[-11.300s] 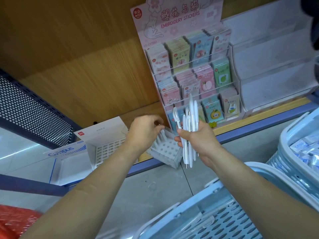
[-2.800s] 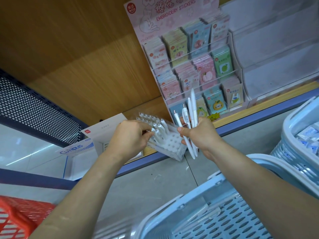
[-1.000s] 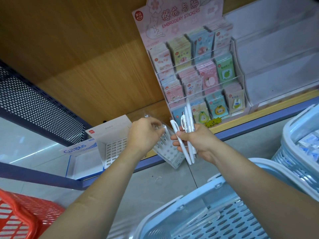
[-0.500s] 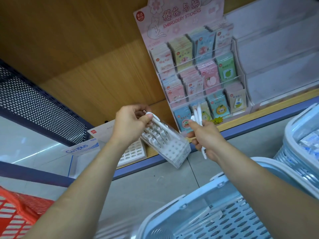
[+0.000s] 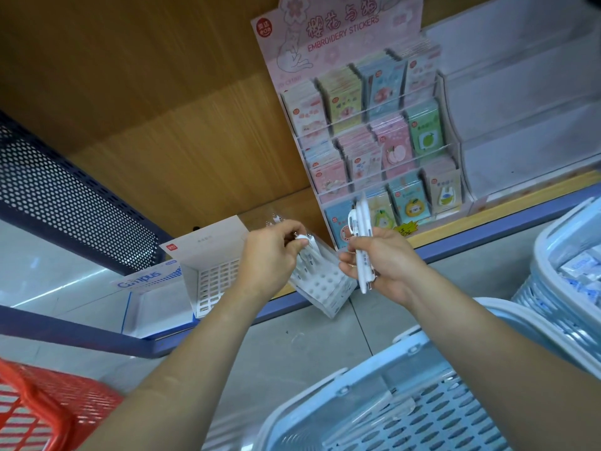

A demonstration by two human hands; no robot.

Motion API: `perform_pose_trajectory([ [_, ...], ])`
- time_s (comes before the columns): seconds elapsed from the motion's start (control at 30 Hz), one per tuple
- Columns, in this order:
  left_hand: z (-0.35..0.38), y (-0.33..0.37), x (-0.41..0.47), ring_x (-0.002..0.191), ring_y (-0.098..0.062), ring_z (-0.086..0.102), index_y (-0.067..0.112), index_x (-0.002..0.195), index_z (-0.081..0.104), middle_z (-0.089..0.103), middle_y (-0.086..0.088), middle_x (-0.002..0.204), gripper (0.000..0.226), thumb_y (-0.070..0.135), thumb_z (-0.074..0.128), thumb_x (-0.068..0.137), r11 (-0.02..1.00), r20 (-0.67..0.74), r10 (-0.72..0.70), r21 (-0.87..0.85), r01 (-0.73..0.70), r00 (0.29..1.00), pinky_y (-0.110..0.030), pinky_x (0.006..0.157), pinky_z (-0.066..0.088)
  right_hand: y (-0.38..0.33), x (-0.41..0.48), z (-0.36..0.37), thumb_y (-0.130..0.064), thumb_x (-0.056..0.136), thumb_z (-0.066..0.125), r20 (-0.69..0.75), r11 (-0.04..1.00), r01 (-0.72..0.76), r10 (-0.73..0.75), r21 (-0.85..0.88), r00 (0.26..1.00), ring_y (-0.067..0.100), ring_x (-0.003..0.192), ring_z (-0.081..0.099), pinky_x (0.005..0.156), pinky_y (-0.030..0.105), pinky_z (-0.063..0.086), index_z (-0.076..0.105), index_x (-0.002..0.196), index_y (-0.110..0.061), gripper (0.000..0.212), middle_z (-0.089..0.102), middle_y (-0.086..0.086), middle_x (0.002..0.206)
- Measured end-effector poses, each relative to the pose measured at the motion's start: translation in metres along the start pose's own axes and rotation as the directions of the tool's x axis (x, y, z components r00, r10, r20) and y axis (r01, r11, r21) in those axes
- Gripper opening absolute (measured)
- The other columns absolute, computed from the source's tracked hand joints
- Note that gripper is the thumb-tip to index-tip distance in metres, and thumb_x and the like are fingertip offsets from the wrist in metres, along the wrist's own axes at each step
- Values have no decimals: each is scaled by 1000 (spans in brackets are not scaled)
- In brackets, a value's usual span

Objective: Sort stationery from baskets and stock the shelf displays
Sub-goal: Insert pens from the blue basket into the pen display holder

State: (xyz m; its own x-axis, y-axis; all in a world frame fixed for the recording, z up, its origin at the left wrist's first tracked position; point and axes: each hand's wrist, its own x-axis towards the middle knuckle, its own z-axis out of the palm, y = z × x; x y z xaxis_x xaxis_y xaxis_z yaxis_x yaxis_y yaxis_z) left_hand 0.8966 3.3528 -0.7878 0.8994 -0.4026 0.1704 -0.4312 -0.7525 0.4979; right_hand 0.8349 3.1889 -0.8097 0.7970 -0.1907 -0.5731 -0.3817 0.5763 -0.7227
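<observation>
- A red basket (image 5: 42,415) sits in the lower left corner, on the floor below the shelf.
- On the shelf (image 5: 487,234), a "Campus" display box (image 5: 146,281) stands just beside a white grid-fronted box (image 5: 211,271).
- The left hand (image 5: 273,255) reaches to the top of the white pen holder (image 5: 325,288). Its fingers are curled tight, and thumb and fingertips pinch the upper end of one white pen (image 5: 305,239) that stands in the holder.
- More pens already stand in the holder, and their tips show above the left knuckles.
- The holder, a white block with rows of round holes, is tilted at the front edge of the shelf, between the two hands. I cannot tell whether it rests on the shelf or is held up.
- The right hand (image 5: 380,265) is just right of the holder. Its fingers are wrapped round a small bundle of white pens (image 5: 360,219), held roughly upright with ends sticking out above and below the fist.
- Behind the right hand, a pink stand of embroidery stickers (image 5: 374,125) sits on the shelf, its tiers filled with packets.
- A light blue basket (image 5: 406,402) lies below the right forearm.
- A second pale basket (image 5: 553,242) at the right edge holds small wrapped packets.
- A clear tiered stand (image 5: 520,125) stands to the right of the sticker stand.
</observation>
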Motion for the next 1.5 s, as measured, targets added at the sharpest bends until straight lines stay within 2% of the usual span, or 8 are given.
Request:
perform_pose_trajectory([
  [0.13, 4, -5, 1, 81, -13, 61, 16, 92, 76, 68, 4, 85, 9, 18, 76, 82, 993, -1, 96, 62, -95, 995, -26, 76, 48, 1, -2, 0, -16, 101, 52, 52, 998, -12, 15, -62, 999, 20, 59, 68, 53, 31, 58, 57, 114, -14, 14, 64, 10, 78],
  [0.23, 8, -8, 0, 85, -17, 62, 15, 94, 77, 68, 0, 89, 14, 18, 77, 81, 986, 49, 133, 94, -137, 990, -33, 80, 52, 0, -1, -1, -24, 101, 51, 13, 993, -17, 19, -117, 1000, 14, 48, 55, 40, 21, 42, 56, 112, -16, 14, 65, 12, 80],
  [0.4, 5, 1, 4, 88, -14, 62, 21, 98, 78, 72, 3, 92, 15, 28, 67, 91, 978, 117, 130, 146, -146, 985, -36, 81, 51, 1, 5, -3, -15, 95, 55, -42, 994, -15, 11, -106, 999, 11, 50, 44, 38, 19, 32, 62, 114, -6, 22, 58, 10, 79],
  [0.57, 8, 8, 6, 95, -13, 62, 19, 107, 73, 71, 3, 103, 21, 26, 71, 87, 977, 107, 88, 187, -107, 990, -31, 87, 51, 3, 7, -4, -1, 95, 51, -28, 993, 20, -24, -119, 999, 10, 53, 46, 42, 17, 38, 64, 114, -4, 23, 52, 5, 65],
  [0.8, 16, 1, 8, 90, -16, 61, 14, 95, 76, 72, 1, 93, 12, 14, 74, 83, 970, 78, 157, 175, -168, 985, -26, 81, 45, 4, 7, -6, -2, 96, 56, -13, 997, 50, -51, -62, 999, 14, 64, 60, 46, 21, 48, 61, 113, 1, 19, 60, 13, 79],
  [0.97, 18, -6, 10, 91, -15, 62, 12, 93, 77, 72, 2, 93, 12, 10, 75, 81, 975, 77, 140, 163, -151, 987, -19, 80, 40, 4, 6, -6, -1, 94, 59, -1, 997, 65, -65, -51, 998, 16, 68, 64, 53, 24, 54, 62, 109, -7, 17, 64, 15, 85],
  [1.33, 24, 0, 6, 92, -21, 59, 14, 103, 74, 71, -2, 97, 19, 13, 73, 83, 941, 66, 255, 213, -263, 965, -25, 77, 37, 4, 2, -6, 0, 91, 62, 21, 996, 82, -81, -40, 996, 16, 66, 65, 54, 25, 55, 64, 105, -5, 15, 66, 12, 79],
  [1.5, 30, -6, 12, 90, -18, 44, 15, 90, 78, 49, 1, 90, 17, 9, 80, 75, 965, -47, 193, 191, -181, 980, -28, 75, 34, 3, 2, -5, 1, 91, 62, 28, 995, 92, -91, -32, 995, 15, 63, 64, 53, 23, 55, 64, 98, -6, 10, 64, 11, 76],
])
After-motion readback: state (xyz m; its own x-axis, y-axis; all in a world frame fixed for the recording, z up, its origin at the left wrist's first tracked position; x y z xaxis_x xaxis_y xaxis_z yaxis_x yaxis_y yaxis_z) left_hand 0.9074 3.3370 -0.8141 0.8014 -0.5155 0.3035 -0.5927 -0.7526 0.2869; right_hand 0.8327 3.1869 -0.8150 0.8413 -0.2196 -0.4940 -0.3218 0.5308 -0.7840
